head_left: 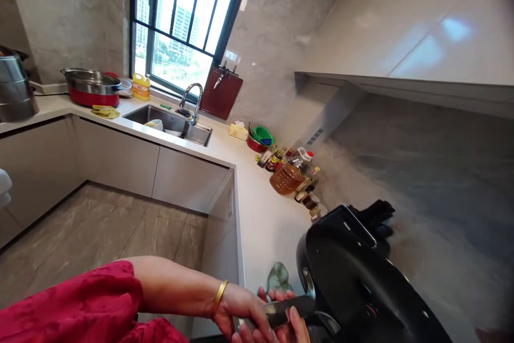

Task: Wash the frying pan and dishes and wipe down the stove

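Observation:
My left hand [261, 316], with a gold bangle on the wrist and a red sleeve behind it, is closed round the metal handle [287, 306] of a large black wok [361, 284] at the bottom of the view. The wok is tilted, with its inside facing me, and stands at the near end of the white counter [261, 214]. A small green item [279, 276] lies on the counter just beyond my fingers. My right hand is out of the picture.
Along the wall stand an oil bottle [287, 177] and several sauce bottles, then a red bowl [259, 139]. Farther off are a sink [168, 121] with a tap [195, 99], a red knife block [220, 91], a yellow bottle [141, 86] and a red pot [90, 89].

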A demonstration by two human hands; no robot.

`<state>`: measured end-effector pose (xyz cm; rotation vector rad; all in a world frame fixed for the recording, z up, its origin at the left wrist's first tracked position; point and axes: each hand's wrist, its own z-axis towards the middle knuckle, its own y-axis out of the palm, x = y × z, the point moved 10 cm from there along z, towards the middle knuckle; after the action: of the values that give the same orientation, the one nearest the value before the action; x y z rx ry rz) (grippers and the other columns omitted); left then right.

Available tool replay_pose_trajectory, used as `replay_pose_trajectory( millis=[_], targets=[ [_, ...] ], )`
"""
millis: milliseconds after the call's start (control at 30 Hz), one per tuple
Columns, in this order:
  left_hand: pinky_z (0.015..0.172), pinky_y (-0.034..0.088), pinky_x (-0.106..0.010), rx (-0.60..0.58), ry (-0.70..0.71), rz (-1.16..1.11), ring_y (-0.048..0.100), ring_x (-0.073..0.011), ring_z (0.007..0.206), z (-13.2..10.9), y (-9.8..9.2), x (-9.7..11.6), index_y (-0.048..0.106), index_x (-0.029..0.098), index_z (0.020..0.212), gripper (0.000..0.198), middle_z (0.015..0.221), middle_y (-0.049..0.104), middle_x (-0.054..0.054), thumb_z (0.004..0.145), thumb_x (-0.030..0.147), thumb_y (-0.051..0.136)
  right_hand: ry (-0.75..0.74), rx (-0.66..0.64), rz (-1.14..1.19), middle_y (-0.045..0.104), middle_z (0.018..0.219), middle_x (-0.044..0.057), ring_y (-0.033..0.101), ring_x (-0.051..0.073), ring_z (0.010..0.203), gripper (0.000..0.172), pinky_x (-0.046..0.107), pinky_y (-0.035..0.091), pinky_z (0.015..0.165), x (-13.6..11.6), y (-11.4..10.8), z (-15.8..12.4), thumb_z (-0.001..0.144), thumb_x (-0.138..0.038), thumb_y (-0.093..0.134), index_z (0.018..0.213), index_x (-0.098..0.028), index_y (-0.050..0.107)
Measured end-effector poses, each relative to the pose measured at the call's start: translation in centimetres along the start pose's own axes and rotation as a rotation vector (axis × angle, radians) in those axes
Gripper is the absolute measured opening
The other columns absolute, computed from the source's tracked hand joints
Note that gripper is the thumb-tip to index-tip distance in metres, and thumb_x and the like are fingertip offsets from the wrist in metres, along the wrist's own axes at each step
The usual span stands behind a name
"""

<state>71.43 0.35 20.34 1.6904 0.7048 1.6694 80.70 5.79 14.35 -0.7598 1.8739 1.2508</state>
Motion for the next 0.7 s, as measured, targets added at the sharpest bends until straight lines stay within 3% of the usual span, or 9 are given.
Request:
replay_pose_trajectory(
  millis=[67, 167, 300, 500, 700],
  targets=[
    [0.031, 0.027, -0.013, 0.046, 0.048, -0.015, 0.024, -0.0043, 0.033, -4.6, -1.7, 2.7, 0.043, 0.019, 0.070, 0.020, 0.049, 0.032, 0.006, 0.068, 0.017, 0.063, 0.013, -0.088, 0.010, 0.068, 0.082, 0.002, 0.064, 0.027, 0.088, 0.028, 0.051, 0.048, 0.088, 1.5, 6.3, 2.2, 0.058, -0.037, 0.076, 0.083, -0.028, 0.068],
    [0.032, 0.027, -0.012, 0.178, 0.129, -0.020, 0.025, -0.0044, 0.034, -11.2, -5.7, 6.6, 0.039, 0.022, 0.075, 0.026, 0.049, 0.035, 0.007, 0.065, 0.015, 0.062, 0.047, -0.198, 0.054, 0.065, 0.075, 0.000, 0.063, 0.021, 0.081, 0.023, 0.047, 0.046, 0.089, 4.4, 15.2, 6.1, 0.062, -0.030, 0.074, 0.083, -0.026, 0.066],
    [0.033, 0.027, -0.013, 0.432, 0.259, -0.011, 0.026, -0.0047, 0.033, -18.5, -11.9, 11.3, 0.037, 0.025, 0.087, 0.036, 0.050, 0.039, 0.009, 0.061, 0.016, 0.060, 0.125, -0.312, 0.087, 0.066, 0.073, -0.001, 0.062, 0.017, 0.077, 0.021, 0.043, 0.045, 0.091, 8.8, 24.9, 12.0, 0.064, -0.025, 0.071, 0.084, -0.023, 0.065],
    [0.035, 0.021, -0.012, 0.739, 0.383, -0.049, 0.027, -0.0037, 0.034, -26.3, -20.9, 16.5, 0.036, 0.025, 0.093, 0.039, 0.053, 0.039, 0.011, 0.062, 0.024, 0.059, 0.274, -0.463, 0.043, 0.067, 0.070, 0.000, 0.062, 0.018, 0.070, 0.018, 0.038, 0.049, 0.079, 15.2, 34.1, 21.1, 0.065, -0.023, 0.066, 0.082, -0.018, 0.063],
    [0.035, 0.012, -0.014, 0.911, 0.514, -0.083, 0.027, -0.0022, 0.034, -30.3, -30.8, 22.5, 0.038, 0.022, 0.091, 0.031, 0.054, 0.039, 0.010, 0.066, 0.025, 0.058, 0.367, -0.585, 0.053, 0.068, 0.070, 0.001, 0.063, 0.017, 0.066, 0.018, 0.031, 0.049, 0.067, 19.3, 39.9, 31.1, 0.065, -0.024, 0.062, 0.081, -0.017, 0.059]
  ],
)
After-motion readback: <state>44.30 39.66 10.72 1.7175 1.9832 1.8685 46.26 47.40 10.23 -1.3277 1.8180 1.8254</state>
